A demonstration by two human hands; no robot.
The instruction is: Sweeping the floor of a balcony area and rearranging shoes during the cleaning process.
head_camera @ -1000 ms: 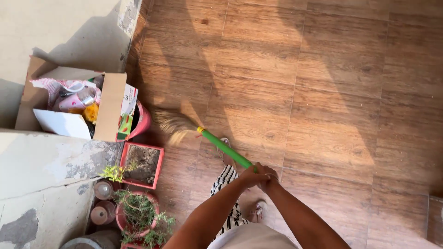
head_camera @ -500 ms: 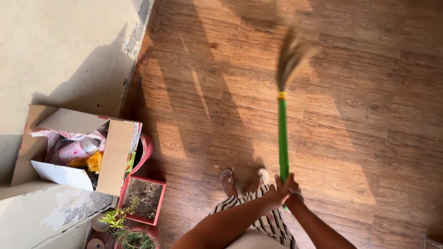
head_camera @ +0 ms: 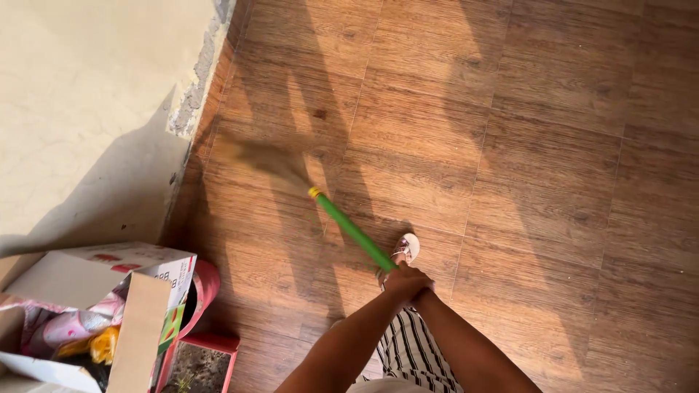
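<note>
Wood-look tile floor [head_camera: 524, 182] with sun patches, a rough plaster wall [head_camera: 87, 109] along the left. Both hands are stacked at the top of a green-handled broom [head_camera: 353, 231]: left hand [head_camera: 399, 282] and right hand [head_camera: 421, 285], each grip wrapped tight around it. The blurry straw head reaches the floor near the wall, and a cardboard box [head_camera: 138, 327] of clutter sits bottom left beside a red pot [head_camera: 207, 284].

A green-handled broom [head_camera: 352, 231] slants up-left over the wood-look floor, its tan bristles blurred.

Warm sunlight, long shadows, broom bristles [head_camera: 266, 156] motion-blurred
</note>
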